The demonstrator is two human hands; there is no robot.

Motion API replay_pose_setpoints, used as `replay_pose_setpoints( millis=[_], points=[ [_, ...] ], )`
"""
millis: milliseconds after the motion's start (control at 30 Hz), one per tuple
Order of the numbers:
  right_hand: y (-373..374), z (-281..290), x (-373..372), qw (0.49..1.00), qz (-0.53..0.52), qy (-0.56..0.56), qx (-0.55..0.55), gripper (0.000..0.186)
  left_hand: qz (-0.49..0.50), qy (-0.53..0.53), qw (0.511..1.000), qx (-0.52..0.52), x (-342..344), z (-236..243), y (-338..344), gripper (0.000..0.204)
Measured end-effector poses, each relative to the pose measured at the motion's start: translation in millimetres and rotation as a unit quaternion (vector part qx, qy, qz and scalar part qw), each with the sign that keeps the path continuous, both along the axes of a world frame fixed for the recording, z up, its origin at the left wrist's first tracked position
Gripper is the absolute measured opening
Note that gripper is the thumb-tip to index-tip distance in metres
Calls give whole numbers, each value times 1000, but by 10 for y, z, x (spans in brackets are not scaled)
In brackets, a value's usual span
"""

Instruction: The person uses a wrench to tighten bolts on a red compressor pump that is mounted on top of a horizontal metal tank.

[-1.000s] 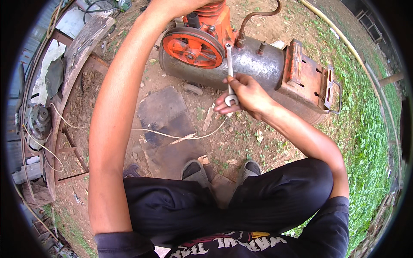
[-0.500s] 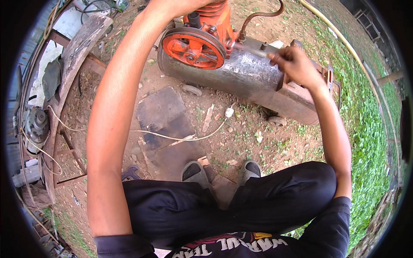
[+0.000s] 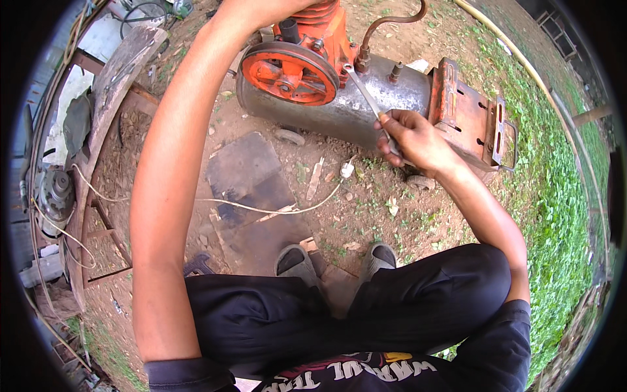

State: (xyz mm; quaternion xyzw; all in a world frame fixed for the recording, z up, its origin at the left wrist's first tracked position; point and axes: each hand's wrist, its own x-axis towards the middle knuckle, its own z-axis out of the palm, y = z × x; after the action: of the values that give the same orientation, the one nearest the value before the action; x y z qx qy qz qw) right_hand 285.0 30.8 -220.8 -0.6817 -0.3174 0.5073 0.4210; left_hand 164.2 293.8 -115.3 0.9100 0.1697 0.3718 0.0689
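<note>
An air compressor lies on the dirt, with an orange pulley wheel (image 3: 290, 72), a grey steel tank (image 3: 339, 111) and a rusty orange bracket plate (image 3: 470, 117) at its right end. My right hand (image 3: 411, 140) grips the lower end of a slim metal wrench (image 3: 366, 95). The wrench slants up-left, its head at a fitting by the base of the curved copper pipe (image 3: 385, 23). My left arm stretches up over the orange pump. My left hand (image 3: 274, 10) is mostly cut off by the top edge, so its grip is not visible.
A white cord (image 3: 261, 209) trails across a dark flat sheet (image 3: 245, 170) in front of my sandalled feet (image 3: 297, 261). A small caster wheel (image 3: 289, 136) sits under the tank. There are wooden planks (image 3: 111, 85) and scrap parts to the left, and grass (image 3: 555, 196) and a yellow hose (image 3: 522, 65) to the right.
My right hand first held the wrench low in front of the tank. It then swung up right near the rusty plate, and now holds the wrench with its head on the fitting by the pipe.
</note>
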Motion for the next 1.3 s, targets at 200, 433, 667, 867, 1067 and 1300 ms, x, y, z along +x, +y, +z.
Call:
replay_pose_setpoints(
  millis=[200, 433, 667, 867, 1067, 1300],
  points=[
    [137, -104, -259, 991, -2, 129, -18, 32, 3, 4, 1000, 26, -12, -11, 26, 85],
    [321, -362, -560, 981, -25, 191, 7, 31, 3, 14, 1000, 5, -2, 19, -13, 86],
    [121, -253, -250, 998, -11, 25, -55, 31, -2, 15, 999, 41, -20, -17, 67, 87],
    [-8, 32, 522, 993, 13, -92, -69, 31, 2, 4, 999, 34, 23, -24, 55, 87],
    [187, 292, 768, 940, 32, -330, -79, 34, -9, 4, 1000, 30, -3, -12, 44, 88],
    [363, 703, 906, 941, 28, -337, 2, 33, 9, 20, 1000, 16, -23, 22, 0, 87]
  ],
)
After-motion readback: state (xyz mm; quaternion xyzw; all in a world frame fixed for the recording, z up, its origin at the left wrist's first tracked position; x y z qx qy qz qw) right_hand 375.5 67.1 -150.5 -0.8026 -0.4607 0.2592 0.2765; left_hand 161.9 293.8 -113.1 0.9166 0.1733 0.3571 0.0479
